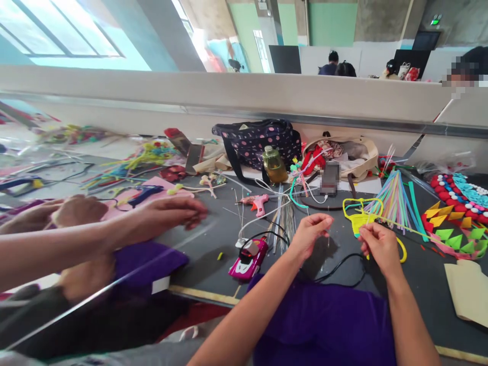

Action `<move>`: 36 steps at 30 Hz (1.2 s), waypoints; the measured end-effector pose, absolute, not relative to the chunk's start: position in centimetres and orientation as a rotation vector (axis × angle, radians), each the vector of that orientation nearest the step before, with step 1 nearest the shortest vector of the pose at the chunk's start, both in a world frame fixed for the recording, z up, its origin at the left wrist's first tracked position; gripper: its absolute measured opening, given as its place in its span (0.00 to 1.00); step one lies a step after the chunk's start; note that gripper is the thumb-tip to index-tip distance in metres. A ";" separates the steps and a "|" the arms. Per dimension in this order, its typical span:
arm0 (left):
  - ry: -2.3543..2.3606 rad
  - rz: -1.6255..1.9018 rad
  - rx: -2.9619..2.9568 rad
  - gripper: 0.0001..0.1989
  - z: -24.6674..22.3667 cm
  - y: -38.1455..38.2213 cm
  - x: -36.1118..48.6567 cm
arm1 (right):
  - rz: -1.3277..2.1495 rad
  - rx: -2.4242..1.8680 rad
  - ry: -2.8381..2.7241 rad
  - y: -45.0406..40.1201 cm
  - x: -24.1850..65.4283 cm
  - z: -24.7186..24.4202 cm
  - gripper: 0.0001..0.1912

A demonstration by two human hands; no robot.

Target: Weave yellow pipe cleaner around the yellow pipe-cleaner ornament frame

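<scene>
My left hand point(313, 234) is raised above the dark table, thumb and fingertips pinched together. A thin, pale thread-like piece may hang by its fingertips, too fine to name. My right hand point(380, 246) is also closed in a pinch, in front of a bright yellow looped object point(356, 222). What the right fingers hold is hidden. A narrow yellow strip point(412, 229) runs from behind that hand to the right. Between and behind my hands lie a bundle of thin wires point(281, 223) and a fan of pastel strips point(394, 195).
A pink glue gun point(259, 203) and a magenta power strip point(248, 259) with cables lie left of my hands. Behind stand a bottle point(274, 165), dotted bag point(263, 142) and cream bag point(368, 155). At left, a co-worker's hand point(175, 211) reaches over the table.
</scene>
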State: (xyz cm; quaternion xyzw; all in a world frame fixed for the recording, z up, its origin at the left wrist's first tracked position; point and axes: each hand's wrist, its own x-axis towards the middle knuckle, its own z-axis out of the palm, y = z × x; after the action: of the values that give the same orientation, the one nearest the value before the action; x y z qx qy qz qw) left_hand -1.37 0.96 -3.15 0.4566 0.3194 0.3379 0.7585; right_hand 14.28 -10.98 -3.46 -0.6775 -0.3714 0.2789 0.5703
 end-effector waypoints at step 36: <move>0.963 0.854 1.128 0.21 -11.5 2.6 -2.8 | 0.408 -2.274 -1.492 -7.0 11.7 -9.0 0.08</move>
State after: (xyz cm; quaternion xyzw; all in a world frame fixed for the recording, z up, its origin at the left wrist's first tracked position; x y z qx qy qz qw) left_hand -2.78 2.63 -11.50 0.4975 0.4247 0.3768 0.6558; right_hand 11.72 -7.04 -9.02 -0.8111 -0.5322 0.1455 0.1944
